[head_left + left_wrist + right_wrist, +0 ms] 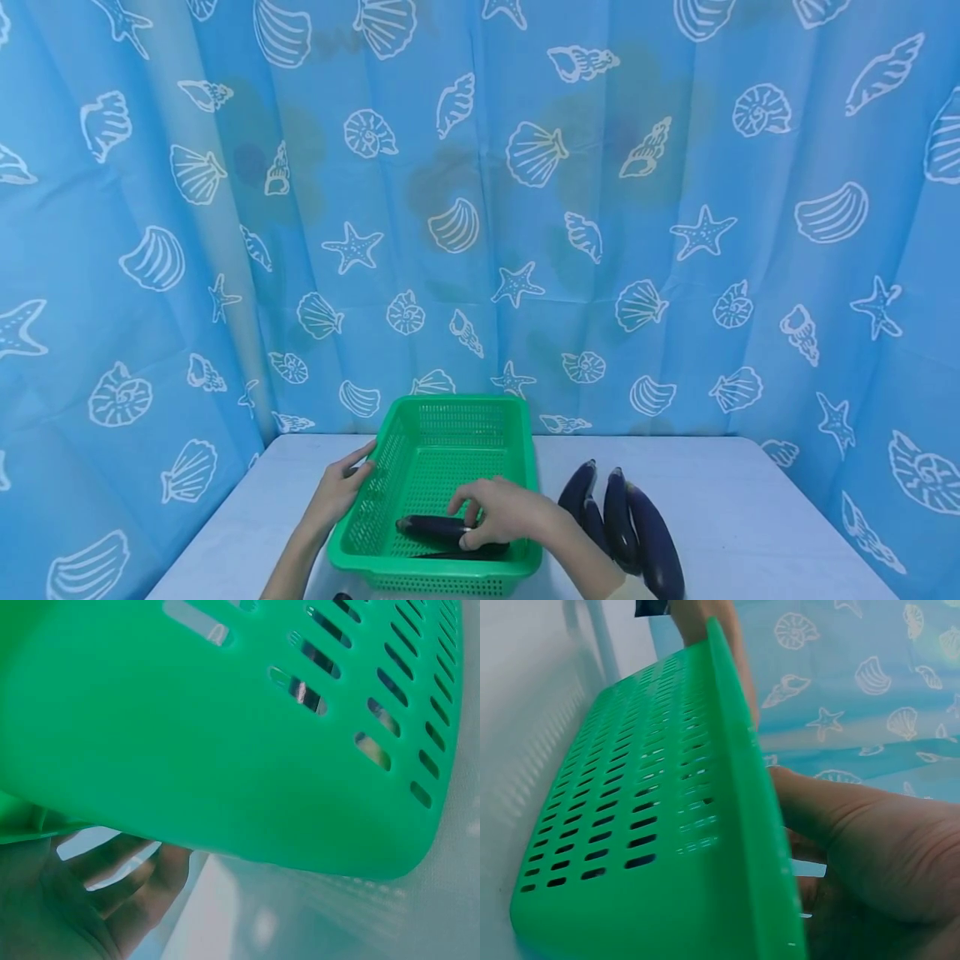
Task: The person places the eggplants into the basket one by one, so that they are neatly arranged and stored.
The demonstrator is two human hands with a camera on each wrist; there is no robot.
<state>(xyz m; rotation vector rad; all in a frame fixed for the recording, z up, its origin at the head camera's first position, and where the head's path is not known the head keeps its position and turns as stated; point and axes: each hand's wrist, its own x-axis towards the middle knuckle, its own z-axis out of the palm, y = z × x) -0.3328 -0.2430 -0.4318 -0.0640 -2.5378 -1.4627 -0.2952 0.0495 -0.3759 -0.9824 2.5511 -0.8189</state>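
At the lower centre of the frame, an eggplant lies in the green basket, its right end between the thumb and fingers of the right hand; whether they grip it or are loosened, I cannot tell. The left hand grips the basket's left rim. More eggplants lie on the counter, lower right.

Eggplant (in the basket) partly behind the right hand.
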